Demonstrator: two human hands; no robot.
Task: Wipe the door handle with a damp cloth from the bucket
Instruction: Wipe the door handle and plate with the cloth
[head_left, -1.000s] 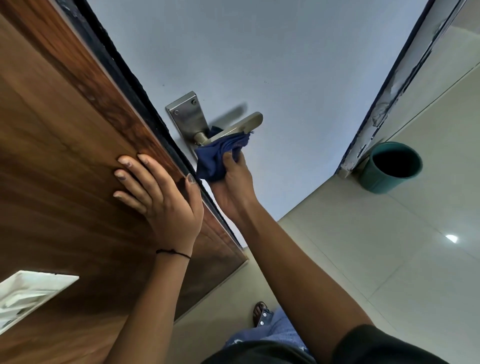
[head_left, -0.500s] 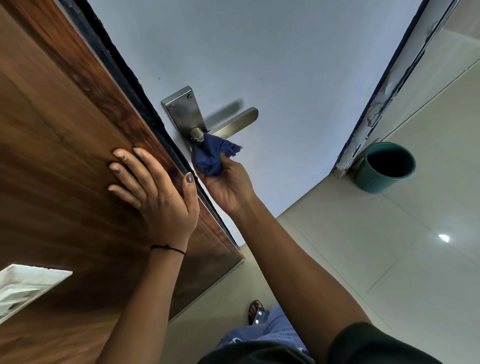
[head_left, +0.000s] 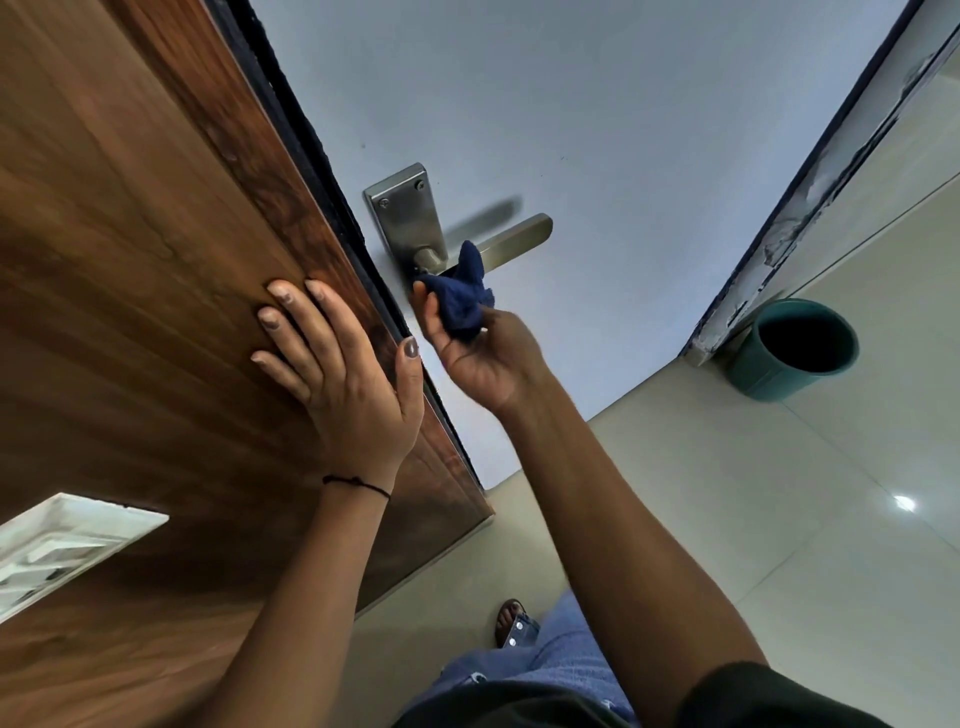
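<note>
A steel lever door handle (head_left: 511, 237) on a steel backplate (head_left: 408, 215) is mounted on the pale blue door face. My right hand (head_left: 480, 353) holds a bunched dark blue cloth (head_left: 462, 296) just below the lever's inner end; one corner of the cloth overlaps the lever near its pivot. My left hand (head_left: 337, 369) lies flat, fingers spread, on the brown wooden surface (head_left: 130, 249) beside the black door edge, thumb at the edge. The teal bucket (head_left: 797, 348) stands on the floor at the right, by the door frame's foot.
A worn door frame (head_left: 810, 187) runs up the right side. Glossy beige floor tiles (head_left: 779, 519) lie below. My sandalled foot (head_left: 511, 621) and jeans show at the bottom. A white vent-like panel (head_left: 62, 545) sits in the wood at lower left.
My right hand has moved the cloth from under the lever's outer half inward to the pivot, then slightly down and away from it. The lever is now mostly bare. My left hand stays put.
</note>
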